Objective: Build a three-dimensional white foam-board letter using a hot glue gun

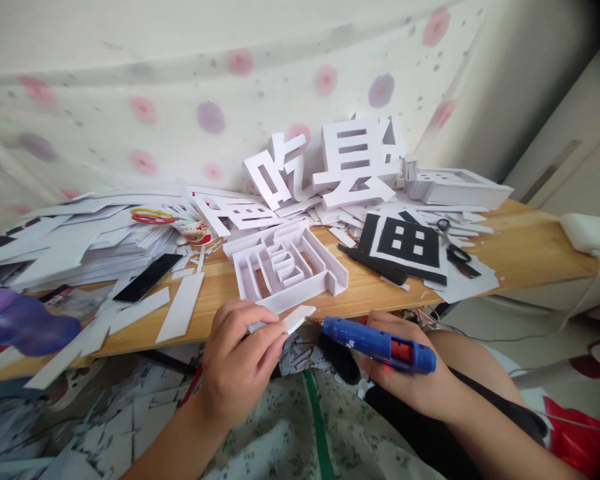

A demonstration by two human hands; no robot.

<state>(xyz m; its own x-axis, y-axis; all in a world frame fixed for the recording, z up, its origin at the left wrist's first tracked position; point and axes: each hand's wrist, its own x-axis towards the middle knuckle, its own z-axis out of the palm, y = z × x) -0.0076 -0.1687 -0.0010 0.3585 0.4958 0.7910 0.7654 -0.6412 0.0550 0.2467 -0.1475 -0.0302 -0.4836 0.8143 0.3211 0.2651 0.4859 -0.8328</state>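
Observation:
My left hand [240, 357] pinches a small white foam strip [296, 317] just off the front edge of the wooden table [520, 250]. In my right hand [410, 380] is a blue glue gun [380, 345] with a red trigger part, its nozzle pointing left at the strip's end. Directly behind the strip, a white foam character with raised walls [285, 267] lies flat on the table.
More white foam characters [355, 163] lean at the back. A black-and-white character sheet [405, 245] and black scissors [453, 243] lie right. Stacked white sheets [80, 240], a phone [147, 277], red-yellow scissors [153, 215] sit left. Scraps cover the floor.

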